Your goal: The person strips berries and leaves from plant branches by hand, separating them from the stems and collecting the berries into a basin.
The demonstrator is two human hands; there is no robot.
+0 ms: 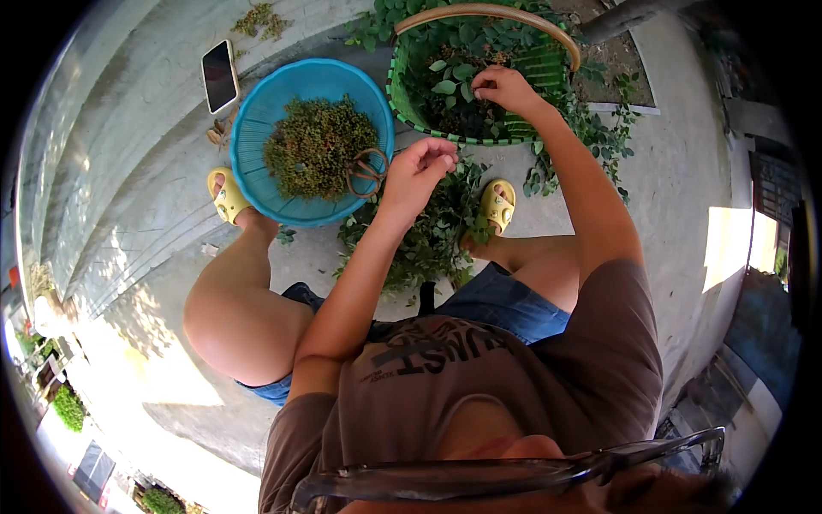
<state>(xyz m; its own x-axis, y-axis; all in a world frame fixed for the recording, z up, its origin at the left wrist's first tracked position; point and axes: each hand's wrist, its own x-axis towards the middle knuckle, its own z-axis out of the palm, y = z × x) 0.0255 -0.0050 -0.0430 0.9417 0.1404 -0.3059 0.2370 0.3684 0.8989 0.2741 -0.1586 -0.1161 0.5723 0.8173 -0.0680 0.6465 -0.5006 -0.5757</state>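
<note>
My left hand (419, 174) is closed, fingers curled against the thumb, beside the right rim of a blue basin (248, 163); what it holds, if anything, is too small to tell. Clusters of small green-brown berries (317, 146) lie in the basin, and brown looped handles (366, 174) rest at its right edge. Over a green woven basket (428, 130) with a curved handle (488, 10), my right hand (505, 88) pinches a leafy sprig (458, 81). Leafy stems and some berries fill the basket.
A pile of leafy branches (419, 240) lies between my feet, in yellow sandals (229, 197). More foliage (599, 141) surrounds the basket's right side. A phone (220, 75) lies left of the basin, and loose berry stems (261, 21) lie above it.
</note>
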